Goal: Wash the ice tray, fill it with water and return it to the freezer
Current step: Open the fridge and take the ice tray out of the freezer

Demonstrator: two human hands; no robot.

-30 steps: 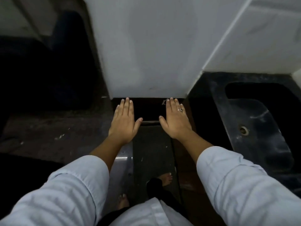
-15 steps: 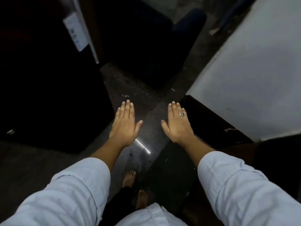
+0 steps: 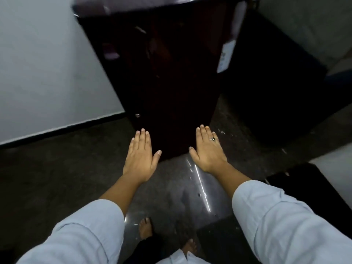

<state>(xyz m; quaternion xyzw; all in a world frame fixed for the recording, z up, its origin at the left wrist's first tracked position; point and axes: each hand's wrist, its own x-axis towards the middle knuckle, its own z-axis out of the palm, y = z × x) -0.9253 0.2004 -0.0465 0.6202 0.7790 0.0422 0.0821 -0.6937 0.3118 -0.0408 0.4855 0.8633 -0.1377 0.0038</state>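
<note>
Head view: a dark fridge is seen straight ahead with its door shut, standing on a dark floor. Both hands are held out flat before the foot of the fridge, palms down, fingers straight and together, thumbs spread; nothing is gripped. The left hand is placed in front of the fridge's lower left corner and the right hand in front of its lower right corner, the two kept apart. A ring is worn on the right hand. Pale sleeves are pushed up to the forearms. Left of the fridge a pale wall is met by a dark skirting. A pale label, too blurred to be read, is fixed on the fridge's right edge. Right of the fridge a dark bulk is seen, too dim to be named. Two bare feet are planted on the floor on the near side of the fridge. Where the ice tray lies cannot be told
</note>
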